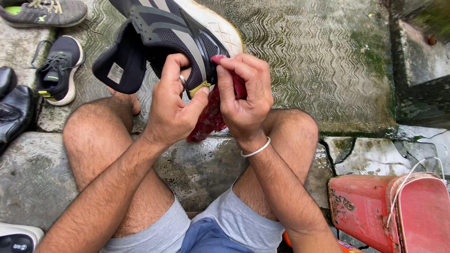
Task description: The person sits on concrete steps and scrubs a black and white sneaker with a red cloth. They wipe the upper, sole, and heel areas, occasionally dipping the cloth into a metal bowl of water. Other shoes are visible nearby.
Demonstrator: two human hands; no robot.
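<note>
A dark navy sneaker [161,33] with grey stripes and a white sole is held up over my bare knees, its tongue folded out to the left. My left hand [176,105], with a ring on one finger, grips the sneaker's heel near a small yellow tab. My right hand [243,93], with a silver bangle on the wrist, pinches a dark red cloth [208,117] against the heel. The rest of the cloth hangs down between my hands.
On the wet concrete ground lie a grey sneaker [44,11] at top left, a black sneaker [58,70] below it and black leather shoes [14,107] at the left edge. A worn red plastic container [375,211] sits at lower right, with a low step [422,93] at the right.
</note>
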